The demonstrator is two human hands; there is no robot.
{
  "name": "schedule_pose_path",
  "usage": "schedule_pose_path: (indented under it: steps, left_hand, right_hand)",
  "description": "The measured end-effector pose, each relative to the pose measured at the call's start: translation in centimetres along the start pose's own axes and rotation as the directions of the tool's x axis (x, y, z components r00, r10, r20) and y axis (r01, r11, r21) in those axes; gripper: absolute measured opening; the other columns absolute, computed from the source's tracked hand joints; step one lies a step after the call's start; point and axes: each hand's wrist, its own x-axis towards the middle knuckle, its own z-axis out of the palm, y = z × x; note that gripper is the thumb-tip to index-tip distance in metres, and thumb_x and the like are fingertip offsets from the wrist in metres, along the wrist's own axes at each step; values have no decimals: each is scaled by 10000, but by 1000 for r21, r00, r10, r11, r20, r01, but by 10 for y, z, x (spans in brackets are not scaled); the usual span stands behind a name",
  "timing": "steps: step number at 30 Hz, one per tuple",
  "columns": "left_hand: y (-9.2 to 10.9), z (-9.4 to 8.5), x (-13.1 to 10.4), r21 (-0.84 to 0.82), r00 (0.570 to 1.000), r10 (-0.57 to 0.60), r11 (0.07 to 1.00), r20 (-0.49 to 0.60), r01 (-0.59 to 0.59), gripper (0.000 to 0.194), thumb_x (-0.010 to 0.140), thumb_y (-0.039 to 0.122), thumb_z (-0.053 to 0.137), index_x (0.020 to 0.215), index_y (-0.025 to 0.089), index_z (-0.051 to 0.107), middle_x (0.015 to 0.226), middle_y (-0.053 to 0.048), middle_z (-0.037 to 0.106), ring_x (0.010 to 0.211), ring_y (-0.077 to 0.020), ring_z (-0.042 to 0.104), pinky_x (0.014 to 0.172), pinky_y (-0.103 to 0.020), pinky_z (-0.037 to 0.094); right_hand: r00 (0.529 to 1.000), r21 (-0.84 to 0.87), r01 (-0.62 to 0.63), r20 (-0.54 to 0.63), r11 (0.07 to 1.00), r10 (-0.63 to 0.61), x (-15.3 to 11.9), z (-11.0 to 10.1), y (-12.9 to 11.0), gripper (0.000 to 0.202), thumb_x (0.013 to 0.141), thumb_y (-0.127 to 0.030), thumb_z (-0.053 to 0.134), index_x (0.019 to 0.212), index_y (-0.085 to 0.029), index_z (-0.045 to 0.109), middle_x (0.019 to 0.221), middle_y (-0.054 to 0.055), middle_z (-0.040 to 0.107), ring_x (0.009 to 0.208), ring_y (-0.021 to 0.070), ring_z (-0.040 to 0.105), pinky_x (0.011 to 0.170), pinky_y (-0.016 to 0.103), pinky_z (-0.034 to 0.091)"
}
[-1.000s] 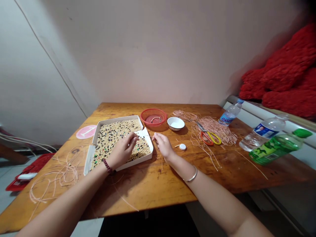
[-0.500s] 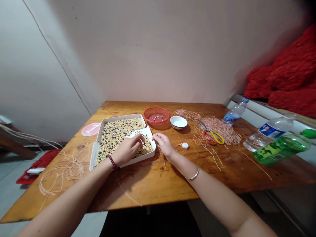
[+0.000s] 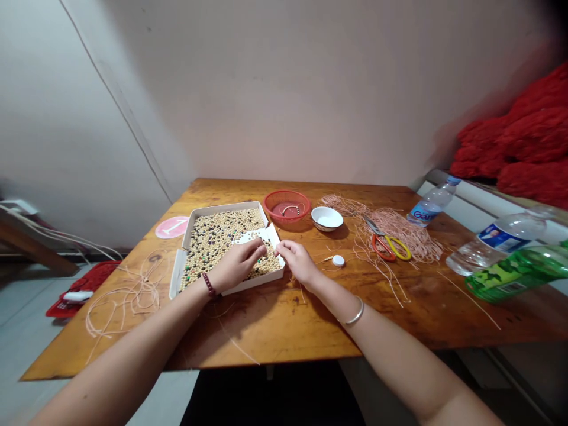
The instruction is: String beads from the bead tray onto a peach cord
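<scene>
L hand (image 3: 239, 263) over 1 tray (image 3: 178, 273) of beads (image 3: 224, 223), uncountable; fingers curled, can't tell if grasping. R hand (image 3: 298, 261), near tray's R edge, pinching thin cord (image 3: 303, 293), mostly hidden. 1 basket (image 3: 287, 220), 1 bowl (image 3: 327, 216), 3 btls (image 3: 492, 241), green one cut off.

Two hands in the middle of the frame: one left hand (image 3: 235, 264), one right hand (image 3: 300, 263). Two wrist bands: one dark red bracelet (image 3: 208, 284), one silver bangle (image 3: 357, 312). Left of the middle, one white tray (image 3: 178, 269) and lots and lots of beads (image 3: 213, 236) (far too many to count). Near the middle, one red basket (image 3: 270, 208), one white bowl (image 3: 327, 217) and one small white disc (image 3: 338, 261). Right of those, one pair of scissors (image 3: 381, 235). At the right, three bottles: two clear bottles (image 3: 492, 241), one green bottle (image 3: 510, 277). At the left, one round pink sign (image 3: 171, 227). Under it all, one wooden table (image 3: 302, 337).
</scene>
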Motion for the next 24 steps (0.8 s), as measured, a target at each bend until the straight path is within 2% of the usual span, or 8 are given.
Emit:
schedule_pose_path:
  steps: [4, 8, 10, 18, 21, 24]
  left_hand:
    - [-3, 2, 0, -9, 1000, 5, 1000, -8, -5, 299, 945, 356, 345, 748, 176, 479, 641, 15, 513, 590, -124, 456, 586, -238, 340]
    - [-9, 6, -1, -115, 1000, 25, 993, -13, -26, 159, 949, 272, 331, 957, 191, 468, 767, -9, 595, 677, -131, 520, 662, -252, 385]
    - [-11, 8, -1, -171, 999, 45, 984, 2, -44, 129, 945, 234, 324, 1000, 195, 434, 823, -24, 607, 701, -128, 527, 685, -256, 398]
    - [-9, 7, 0, -192, 999, 40, 980, -23, -44, 95, 896, 184, 341, 915, 185, 435, 749, -9, 506, 676, -134, 467, 652, -259, 385]
    - [-6, 4, -1, -186, 998, -9, 983, -68, -4, 176, 920, 215, 291, 954, 183, 460, 700, 9, 496, 647, -133, 462, 642, -259, 373]
    - [-2, 1, -2, -107, 991, -66, 993, -118, 53, 261, 941, 350, 326, 991, 175, 513, 637, 27, 473, 589, -127, 437, 580, -243, 331]
  right_hand:
    - [1000, -19, -8, -1, 1000, 8, 0, 0, 1, 260, 796, -387, 482, 657, -176, 543, 604, -20, 459, 616, 129, 416, 586, 250, 306]
    - [1000, -25, -2, 6, 1000, 3, -1, 0, 1, 265, 798, -397, 475, 664, -178, 545, 569, -29, 424, 586, 127, 390, 557, 249, 287]
    - [1000, -33, -3, 4, 999, 3, -1, 0, 0, 267, 799, -400, 475, 669, -178, 547, 565, -30, 421, 578, 125, 383, 553, 248, 285]
    - [1000, -45, -3, -8, 999, 2, -1, 0, -1, 267, 796, -389, 480, 650, -173, 541, 599, -18, 464, 605, 126, 418, 586, 244, 319]
    - [1000, -68, 13, -11, 998, -14, -1, 0, 1, 272, 811, -382, 474, 652, -172, 543, 618, -13, 486, 626, 129, 443, 615, 244, 340]
    - [999, -130, 44, 10, 991, -43, -2, 0, 3, 281, 835, -380, 460, 670, -171, 551, 640, -9, 510, 631, 131, 455, 629, 245, 348]
